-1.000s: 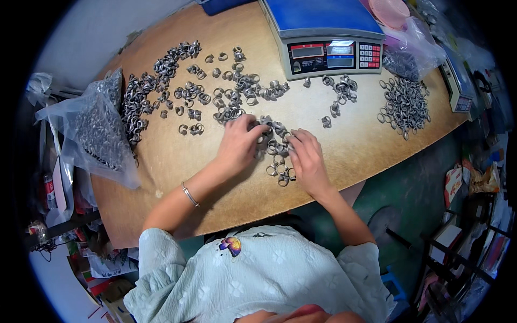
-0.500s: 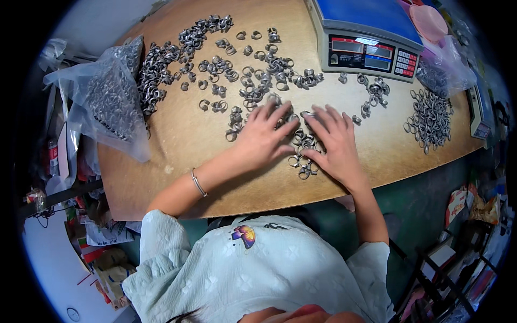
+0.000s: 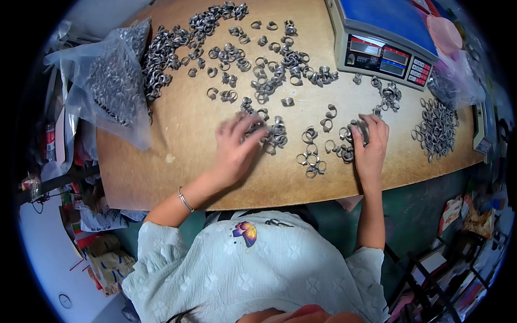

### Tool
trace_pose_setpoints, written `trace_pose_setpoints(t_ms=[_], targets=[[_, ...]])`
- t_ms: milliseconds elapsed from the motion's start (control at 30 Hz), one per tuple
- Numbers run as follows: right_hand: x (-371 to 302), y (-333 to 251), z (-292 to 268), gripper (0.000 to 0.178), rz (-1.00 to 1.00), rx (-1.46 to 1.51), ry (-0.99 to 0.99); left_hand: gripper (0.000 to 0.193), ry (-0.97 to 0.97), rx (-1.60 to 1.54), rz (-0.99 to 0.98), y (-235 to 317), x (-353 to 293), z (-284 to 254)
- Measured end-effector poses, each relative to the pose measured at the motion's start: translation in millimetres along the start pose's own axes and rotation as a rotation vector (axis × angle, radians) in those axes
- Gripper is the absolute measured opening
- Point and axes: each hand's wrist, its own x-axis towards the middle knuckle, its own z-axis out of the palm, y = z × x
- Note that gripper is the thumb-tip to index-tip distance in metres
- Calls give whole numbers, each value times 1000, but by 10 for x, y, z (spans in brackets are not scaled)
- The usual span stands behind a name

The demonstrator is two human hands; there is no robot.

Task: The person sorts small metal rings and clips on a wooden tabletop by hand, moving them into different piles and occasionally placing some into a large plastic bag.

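Grey metal rings [image 3: 277, 133] lie scattered over the tan tabletop [image 3: 188, 134]. My left hand [image 3: 235, 149], its fingers apart and blurred by motion, is over the left edge of a small heap of rings near the middle. My right hand [image 3: 371, 151] rests at the right side of another small heap of rings [image 3: 344, 148]. Its thumb touches that heap, and its fingers are stretched forward, apart from the thumb. Between my hands several rings [image 3: 311, 161] lie loosely grouped. I see no ring held in either hand, though the left fingertips are smeared.
A blue-topped digital scale [image 3: 385, 46] stands at the back right. To its right is a pile of rings [image 3: 437, 129] by a pink plastic bag [image 3: 458, 81]. On the left a clear bag full of rings [image 3: 116, 81] lies beside a long heap of rings [image 3: 161, 54].
My hands have moved apart: the left to the left, the right to the right. The rings that were between them now lie in separate small groups. The view has shifted slightly.
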Motion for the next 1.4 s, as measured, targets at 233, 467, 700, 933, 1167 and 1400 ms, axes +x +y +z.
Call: trace_pose_setpoints(t_ms=[233, 467, 700, 933, 1167, 1400], targets=[[-16, -381, -10, 41, -252, -206, -484, 32, -92, -160, 49, -159, -136, -45], [-11, -492, 112, 37, -207, -83, -364, 36, 165, -461, -326, -154, -254, -74], [-65, -697, 353, 30, -384, -72, -423, 24, 358, -1001, -649, -313, -253, -74], [30, -499, 291, 22, -141, -7, -235, 34, 423, -1313, -828, -394, -118, -314], [95, -552, 249, 30, -140, -67, -255, 31, 370, -1408, -1062, -445, -103, -337], [-34, -796, 263, 39, -320, 42, -600, 26, 78, -1301, -676, -373, -119, -264]])
